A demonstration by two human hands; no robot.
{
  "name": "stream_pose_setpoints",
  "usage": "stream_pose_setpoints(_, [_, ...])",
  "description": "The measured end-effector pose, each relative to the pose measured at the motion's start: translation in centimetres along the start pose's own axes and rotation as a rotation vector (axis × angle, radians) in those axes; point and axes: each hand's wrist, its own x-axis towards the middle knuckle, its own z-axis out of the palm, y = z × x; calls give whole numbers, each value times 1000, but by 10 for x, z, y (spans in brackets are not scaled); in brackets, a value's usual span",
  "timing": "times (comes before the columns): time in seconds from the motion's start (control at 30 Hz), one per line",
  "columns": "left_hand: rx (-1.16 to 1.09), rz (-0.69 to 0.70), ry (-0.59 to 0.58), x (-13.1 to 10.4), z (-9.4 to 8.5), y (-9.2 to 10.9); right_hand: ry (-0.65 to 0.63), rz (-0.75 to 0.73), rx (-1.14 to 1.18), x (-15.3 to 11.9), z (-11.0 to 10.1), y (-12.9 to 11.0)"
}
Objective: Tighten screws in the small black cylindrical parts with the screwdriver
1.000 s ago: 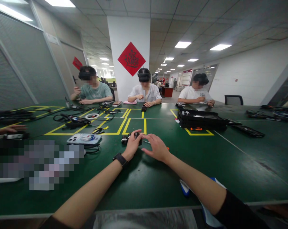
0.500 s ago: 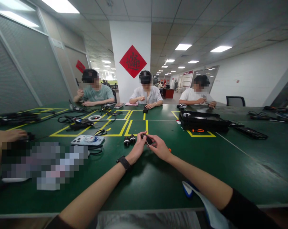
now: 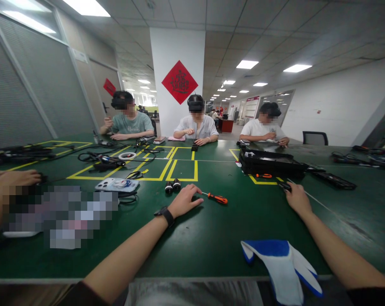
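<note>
My left hand (image 3: 185, 201) rests on the green table with its fingers stretched and thumb apart, holding nothing I can see. Its fingertips are beside the shaft of a screwdriver with an orange and black handle (image 3: 218, 199). Just behind that hand stand two small black cylindrical parts with pale bands (image 3: 173, 186). Far to the right, my right hand (image 3: 298, 199) is closed on a small black object (image 3: 285, 185), low over the table or against it. The object's kind is not clear. A blue and white glove (image 3: 279, 259) lies over the near table edge.
Black trays (image 3: 271, 161) stand at the back right, with another orange tool (image 3: 264, 175) before them. At left are a phone (image 3: 117, 184), cables (image 3: 106, 161) and another person's hand (image 3: 23, 177). Yellow tape (image 3: 197, 170) marks the table. Three people sit opposite.
My hands were together around the small black object. The right hand has carried it away to the right; the left has stayed and opened. Screwdriver and glove now show more fully.
</note>
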Motion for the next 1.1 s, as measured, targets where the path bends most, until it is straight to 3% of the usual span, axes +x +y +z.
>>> stream_pose_setpoints(0.07, [5,6,-5,0,1,1,-18,48,-72,2,-4,31])
stream_pose_setpoints(0.17, [-2,4,4,0,1,1,-16,143,-67,4,-6,50])
stream_pose_setpoints(0.4, [-10,-8,-15,1,2,0,69,370,24,2,-7,37])
stream_pose_setpoints(0.53, [-27,-11,-3,0,2,0,61,293,-19,1,-10,28])
stream_pose_setpoints(0.7, [38,-8,-31,0,2,0,-78,136,-85,12,-7,29])
stream_pose_setpoints(0.9, [42,-5,-30,-1,2,-1,-11,133,-1,23,-5,50])
stream_pose_setpoints(1.1, [67,-4,-14,-1,3,-3,-22,268,52,25,-5,62])
